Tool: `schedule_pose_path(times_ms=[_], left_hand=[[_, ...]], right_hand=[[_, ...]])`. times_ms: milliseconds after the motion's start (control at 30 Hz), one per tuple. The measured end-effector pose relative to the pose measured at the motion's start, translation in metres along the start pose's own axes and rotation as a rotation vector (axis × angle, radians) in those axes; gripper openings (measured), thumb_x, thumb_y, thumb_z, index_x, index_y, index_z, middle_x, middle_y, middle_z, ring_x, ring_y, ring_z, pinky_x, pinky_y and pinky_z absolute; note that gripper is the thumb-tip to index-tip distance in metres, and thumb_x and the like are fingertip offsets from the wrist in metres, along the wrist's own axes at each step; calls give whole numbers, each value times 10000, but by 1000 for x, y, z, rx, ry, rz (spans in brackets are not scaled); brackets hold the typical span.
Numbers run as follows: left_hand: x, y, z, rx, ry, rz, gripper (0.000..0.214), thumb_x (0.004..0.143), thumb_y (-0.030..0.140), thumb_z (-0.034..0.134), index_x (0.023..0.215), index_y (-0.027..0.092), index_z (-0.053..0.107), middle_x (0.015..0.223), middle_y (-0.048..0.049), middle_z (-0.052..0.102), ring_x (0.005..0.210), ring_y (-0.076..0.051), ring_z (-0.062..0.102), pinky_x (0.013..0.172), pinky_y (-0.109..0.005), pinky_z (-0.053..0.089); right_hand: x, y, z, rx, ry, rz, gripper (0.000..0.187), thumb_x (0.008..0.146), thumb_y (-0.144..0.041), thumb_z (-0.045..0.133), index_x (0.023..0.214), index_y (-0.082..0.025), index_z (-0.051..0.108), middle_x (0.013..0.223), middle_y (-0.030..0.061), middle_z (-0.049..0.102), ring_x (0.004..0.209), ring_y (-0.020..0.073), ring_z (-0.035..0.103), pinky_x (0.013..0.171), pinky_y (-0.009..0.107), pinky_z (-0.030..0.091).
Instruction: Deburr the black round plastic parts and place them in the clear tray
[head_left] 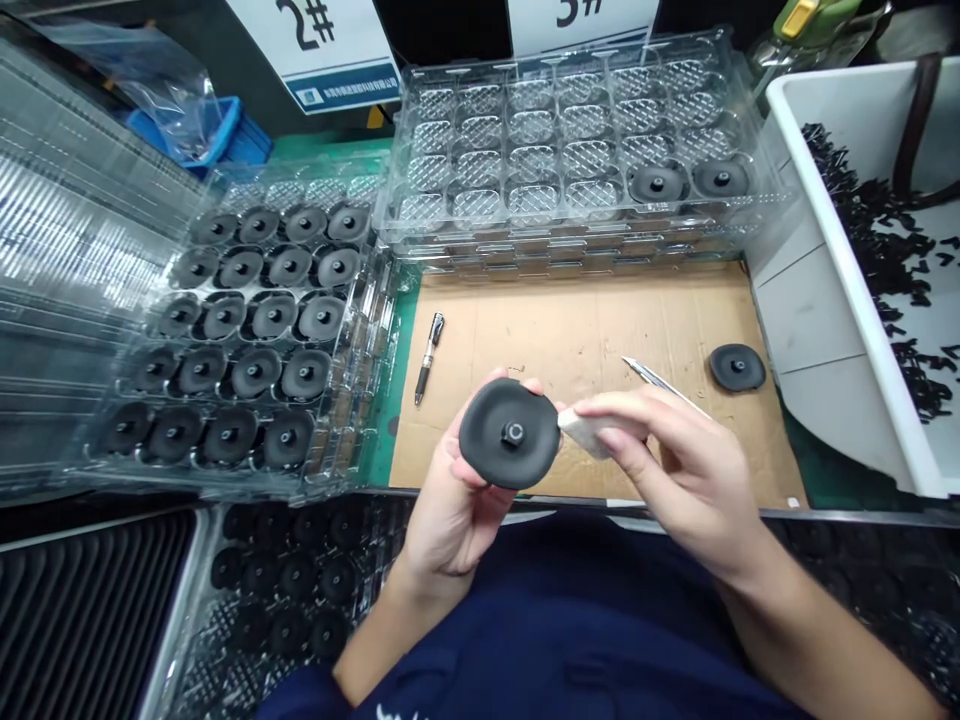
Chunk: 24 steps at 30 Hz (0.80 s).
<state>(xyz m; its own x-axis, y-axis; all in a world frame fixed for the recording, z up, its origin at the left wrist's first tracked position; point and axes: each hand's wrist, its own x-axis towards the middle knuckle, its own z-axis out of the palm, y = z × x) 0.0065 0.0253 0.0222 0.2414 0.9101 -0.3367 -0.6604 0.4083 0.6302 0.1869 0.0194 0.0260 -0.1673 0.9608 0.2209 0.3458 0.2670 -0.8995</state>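
My left hand (448, 500) is closed round a black round rubber disc (510, 435) with a small hub in its middle, held over the near edge of a brown cardboard sheet (570, 330). My right hand (667, 450) pinches a small white block (585, 432) against the disc's right edge, and thin metal tweezers (652, 376) jut out behind its fingers. Whether that hand also holds the tweezers I cannot tell. A second black disc (737, 367) lies on the cardboard at the right.
A clear tray (375, 330) at the left holds several black discs. A stack of clear trays (570, 215) at the back carries two discs. A pen (429, 358) lies on the cardboard. A white bin (840, 300) of small black parts stands right.
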Motion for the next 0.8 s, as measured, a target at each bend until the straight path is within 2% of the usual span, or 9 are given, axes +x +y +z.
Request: schedule_pose_path(times_ms=[100,167,300,400,467,600,700,767,800], left_hand=[[-3,-1,2,-53,-44,-66,440,677,387,733,1096,308,623,1150,11,623,999,-206,628,836,-271,539],[-4,-2,1,-73,-55,-109,483,653,427,733,1105,304,613,1186,-5,602,1008,-233,627,843,-292,536],[-5,-7,-4,-97,-60,-136,488,684,439,712,1136,304,586,1218,-26,578,1044,-259,611,870,-322,522],[-5,-10,-4,-107,-72,-146,500,692,452,702,1149,293,578,1232,-36,573,1050,-264,607,886,-337,512],[-5,-11,-4,-116,-89,-153,498,704,451,694,1160,288,575,1239,-39,572,1045,-260,610,890,-329,507],[-6,-11,-3,-162,-164,-223,481,768,511,603,1185,273,562,1214,-42,584,1061,-271,604,919,-352,492],[-7,-10,-3,-178,-208,-294,502,829,584,456,1213,271,538,1221,-51,573,1048,-290,610,875,-366,511],[-8,-10,-3,-126,-203,-274,511,858,587,394,1285,314,460,1235,-59,561,970,-273,646,794,-353,535],[-8,-11,-3,-65,-187,-219,522,867,575,389,1332,337,393,1233,-68,561,923,-256,660,763,-347,537]], right_hand=[[-6,11,8,258,157,171,215,877,-218,542,1054,-303,628,1020,-8,639,889,136,593,718,248,476],[-12,22,13,363,192,304,208,879,-270,542,1066,-310,623,1031,-4,639,894,145,603,715,252,486],[-22,45,16,286,35,457,227,863,-341,549,1052,-252,638,998,23,663,848,163,614,717,271,495],[-26,62,21,143,-124,467,260,873,-337,501,1051,-204,635,996,53,676,834,183,627,704,291,510],[-26,74,30,69,-167,444,269,868,-307,482,1064,-197,630,1002,56,678,832,186,634,710,300,518],[-19,94,50,-27,-165,393,299,838,-256,482,1099,-224,624,1039,49,658,903,201,624,792,340,512],[-13,98,58,-100,-117,344,350,841,-278,484,1175,-254,588,1234,76,538,1048,243,562,898,416,464],[-11,96,58,-125,-85,312,375,845,-284,486,1210,-249,563,1339,95,423,1096,257,524,915,433,447],[-11,94,56,-128,-72,299,373,850,-278,481,1213,-238,558,1348,104,401,1076,248,529,898,419,457]])
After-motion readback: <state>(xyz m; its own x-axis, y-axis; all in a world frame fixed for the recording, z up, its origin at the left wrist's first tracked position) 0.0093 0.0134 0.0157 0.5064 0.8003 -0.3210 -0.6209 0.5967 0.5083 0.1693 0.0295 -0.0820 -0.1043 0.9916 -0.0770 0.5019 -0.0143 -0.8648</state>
